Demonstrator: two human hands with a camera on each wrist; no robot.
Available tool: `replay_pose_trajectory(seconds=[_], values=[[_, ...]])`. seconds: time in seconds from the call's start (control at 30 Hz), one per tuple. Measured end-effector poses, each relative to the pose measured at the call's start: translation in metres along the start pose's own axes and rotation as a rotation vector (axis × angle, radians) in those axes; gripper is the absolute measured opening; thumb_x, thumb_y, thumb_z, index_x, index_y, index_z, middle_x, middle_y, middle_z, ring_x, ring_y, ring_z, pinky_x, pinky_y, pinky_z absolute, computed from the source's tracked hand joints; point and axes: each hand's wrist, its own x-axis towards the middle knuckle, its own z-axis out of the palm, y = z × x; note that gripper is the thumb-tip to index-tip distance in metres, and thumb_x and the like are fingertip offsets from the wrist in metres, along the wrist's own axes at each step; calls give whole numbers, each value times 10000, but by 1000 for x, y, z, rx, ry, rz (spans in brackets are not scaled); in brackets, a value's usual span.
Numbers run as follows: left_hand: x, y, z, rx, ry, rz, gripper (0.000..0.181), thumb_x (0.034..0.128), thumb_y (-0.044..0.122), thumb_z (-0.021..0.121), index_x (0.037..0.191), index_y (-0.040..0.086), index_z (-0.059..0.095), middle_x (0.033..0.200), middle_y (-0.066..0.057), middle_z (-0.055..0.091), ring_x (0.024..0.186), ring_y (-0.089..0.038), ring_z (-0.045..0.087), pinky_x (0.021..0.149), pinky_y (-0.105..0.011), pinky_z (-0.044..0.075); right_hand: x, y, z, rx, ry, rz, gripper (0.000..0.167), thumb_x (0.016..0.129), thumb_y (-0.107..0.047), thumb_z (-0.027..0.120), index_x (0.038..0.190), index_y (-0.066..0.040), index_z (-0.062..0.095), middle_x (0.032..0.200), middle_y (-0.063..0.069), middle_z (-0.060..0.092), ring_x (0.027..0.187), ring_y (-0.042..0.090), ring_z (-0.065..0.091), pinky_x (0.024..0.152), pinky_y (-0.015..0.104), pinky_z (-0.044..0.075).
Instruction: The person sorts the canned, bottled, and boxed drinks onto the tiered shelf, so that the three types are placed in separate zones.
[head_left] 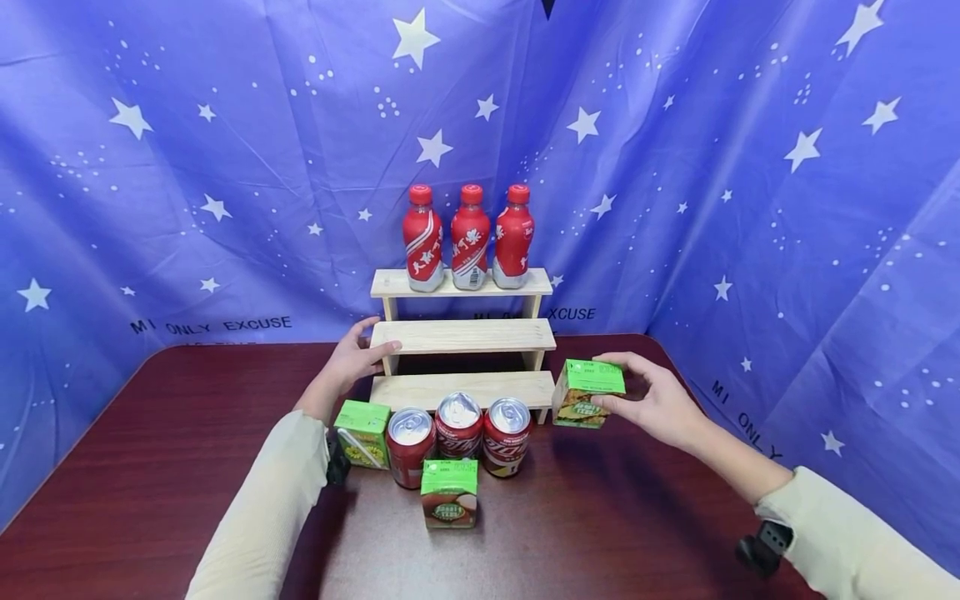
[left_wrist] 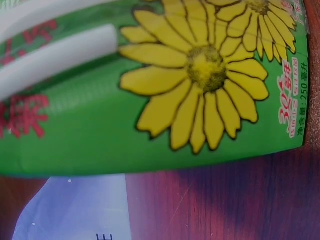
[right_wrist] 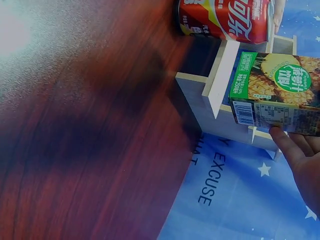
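A three-step wooden display stand is on the table, with my left hand gripping the left end of its middle step, thumb over the board. My right hand holds a pineapple juice carton by its side, just right of the bottom step. In the right wrist view the pineapple juice carton shows its barcode, with my right hand beneath it. Below my left wrist stands a green carton with yellow flowers, its straw attached; that carton fills the left wrist view.
Three red bottles stand in a row on the top step. Three red soda cans are in front of the bottom step, and a brown-and-green carton is in front of them. A blue starry curtain hangs behind the dark table.
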Motion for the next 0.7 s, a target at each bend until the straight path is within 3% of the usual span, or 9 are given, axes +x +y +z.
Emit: replay_pose_trajectory(seconds=[0.7], values=[[1, 1, 0, -10, 3, -11, 780, 890, 209, 646, 1500, 164, 162, 1261, -228, 402, 1143, -346, 495, 973, -504, 469, 24, -3, 9, -39, 27, -3, 475, 782, -191, 767, 1218, -138, 586, 1045, 77, 646, 839, 51, 604, 666, 213, 526]])
